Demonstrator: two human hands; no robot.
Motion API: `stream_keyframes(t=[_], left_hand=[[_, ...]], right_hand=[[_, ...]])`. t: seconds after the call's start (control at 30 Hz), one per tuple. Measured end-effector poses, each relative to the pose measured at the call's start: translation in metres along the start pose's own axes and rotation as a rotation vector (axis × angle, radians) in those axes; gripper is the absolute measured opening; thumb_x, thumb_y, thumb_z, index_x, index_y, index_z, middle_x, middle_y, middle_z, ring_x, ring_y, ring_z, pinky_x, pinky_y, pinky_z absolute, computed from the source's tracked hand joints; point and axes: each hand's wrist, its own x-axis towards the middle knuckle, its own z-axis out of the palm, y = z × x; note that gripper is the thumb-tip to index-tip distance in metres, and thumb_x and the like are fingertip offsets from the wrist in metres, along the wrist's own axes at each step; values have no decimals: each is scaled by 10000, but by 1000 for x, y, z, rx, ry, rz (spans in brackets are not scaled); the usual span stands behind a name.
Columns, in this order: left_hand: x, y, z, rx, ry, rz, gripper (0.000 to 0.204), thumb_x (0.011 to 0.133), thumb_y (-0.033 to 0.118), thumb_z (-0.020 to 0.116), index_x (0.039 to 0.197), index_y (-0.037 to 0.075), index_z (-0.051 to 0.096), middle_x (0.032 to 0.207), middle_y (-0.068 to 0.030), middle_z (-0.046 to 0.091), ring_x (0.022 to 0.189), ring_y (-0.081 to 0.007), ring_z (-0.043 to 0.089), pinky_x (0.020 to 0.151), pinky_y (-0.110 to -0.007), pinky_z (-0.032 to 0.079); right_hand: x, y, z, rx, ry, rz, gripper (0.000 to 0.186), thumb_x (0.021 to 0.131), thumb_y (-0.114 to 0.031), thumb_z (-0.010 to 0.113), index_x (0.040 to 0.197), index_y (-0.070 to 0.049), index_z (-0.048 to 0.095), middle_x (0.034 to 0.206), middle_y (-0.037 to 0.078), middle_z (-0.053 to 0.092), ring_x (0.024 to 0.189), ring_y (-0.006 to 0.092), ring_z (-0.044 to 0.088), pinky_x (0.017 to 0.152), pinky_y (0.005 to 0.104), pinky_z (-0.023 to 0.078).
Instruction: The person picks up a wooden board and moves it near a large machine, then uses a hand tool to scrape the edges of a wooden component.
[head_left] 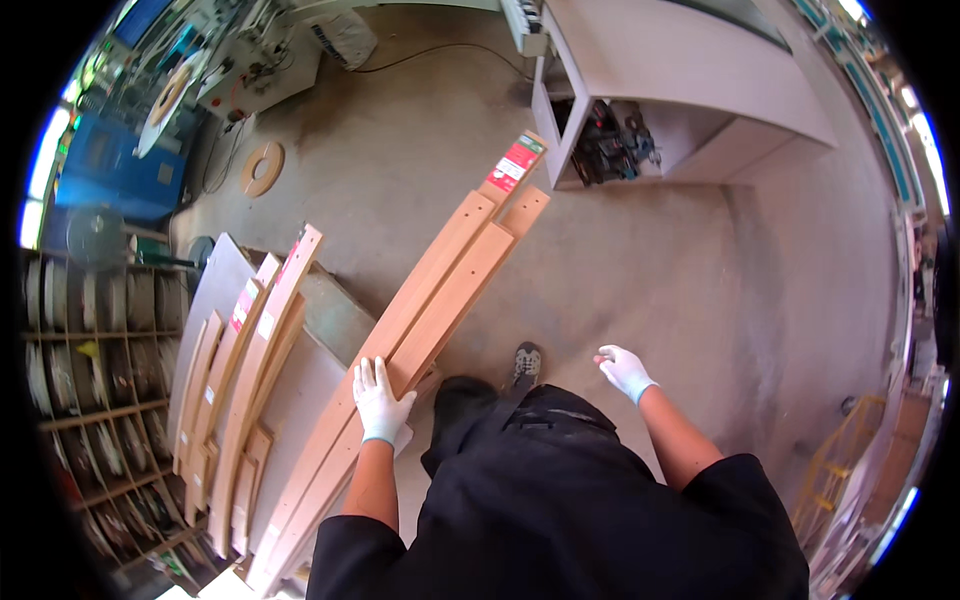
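Note:
My left hand (377, 402), in a white glove, lies with its fingers stretched out flat on a stack of long wooden boards (430, 290). The boards run from the lower left toward the upper middle, with small dark holes near their far ends. A red and white label (515, 165) sits on the far end of one board. Out to the right, away from the boards, my right hand (626, 373) is in the air in a white glove. Its fingers are loosely bent, and no thing shows in them.
More wooden boards (250, 365) lie on a grey table (310, 375) at the left. Beyond it stands a rack of rolls (100, 375). A large pale machine (690, 60) stands ahead. A tan roll (262, 169) lies on the floor; a yellow frame (835, 460) is at the right.

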Motion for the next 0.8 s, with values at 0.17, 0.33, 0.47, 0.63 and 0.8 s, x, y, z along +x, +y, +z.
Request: stream_keyframes(t=[0.17,0.33,0.47,0.63,0.8], left_hand=[[56,49,-25,198,-179,-11,1261,624,482,895,1585,3,234,1604,-331,249,1502,-509,231,1224,-562,220],[71,55,-36,146,-239,-17,1220,604,459,886,1549,-16,277,1473,-290,385,1392,-457,368,1158,-544,300],[67,52,-36,114,-199,70,1210,576,428,908,1527,-24,312,1436,-294,413,1376,-451,383,1133,-535,320],[49,28,-34,74,-160,32,1175,538,401,936,1479,-27,377,1359,-270,464,1301,-436,447,1082,-549,360],[75,52,-26,89,-154,26,1148,498,337,938,1448,-23,405,1283,-224,499,1213,-417,497,1036,-522,406]], right_hand=[[1,78,5,340,73,111,270,931,-4,569,1186,4,657,1025,72,705,879,149,654,825,293,539],[14,66,-10,484,72,256,252,940,-83,607,1157,11,695,1007,54,731,892,111,650,810,286,529],[78,18,-50,488,18,146,268,955,-81,614,1198,10,677,1025,53,728,890,118,648,798,286,527],[159,-99,-91,410,-153,71,280,1006,-43,595,1274,34,616,1174,90,698,1074,156,654,906,278,522],[286,-214,-151,496,-45,-81,347,1014,-75,587,1354,-8,586,1201,72,687,1076,151,635,913,269,513]])
